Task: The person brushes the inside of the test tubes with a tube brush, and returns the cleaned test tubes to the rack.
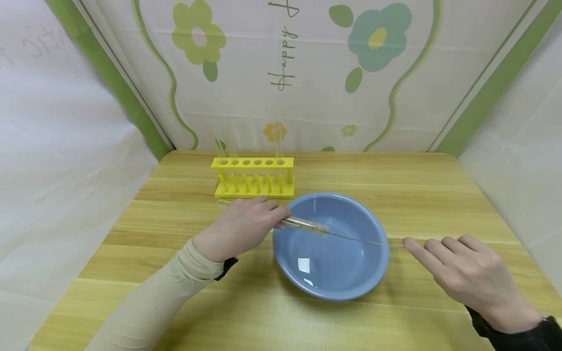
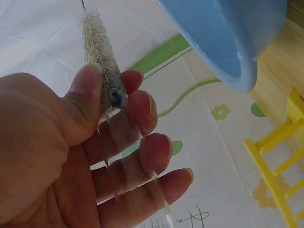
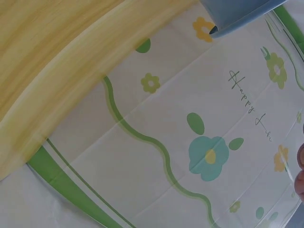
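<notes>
My left hand (image 1: 246,219) grips a clear glass test tube (image 2: 123,152), its fingers and thumb curled around it. The tube lies nearly level, with its mouth end over the blue basin (image 1: 331,287). A white-bristled test tube brush (image 2: 97,40) sits at that mouth end, a tuft of bristles spreading out beyond the glass. From the tuft a thin wire handle (image 1: 364,241) runs right across the basin. My right hand (image 1: 465,268) pinches the wire's far end, just past the basin's right rim. Only a few fingertips (image 3: 300,185) show in the right wrist view.
A yellow test tube rack (image 1: 252,163) stands behind the basin to the left. Several holes are vacant; three clear test tubes (image 1: 279,141) stand in others. A patterned cloth (image 1: 307,107) hangs behind the wooden table (image 1: 430,195), with white cloth on both sides.
</notes>
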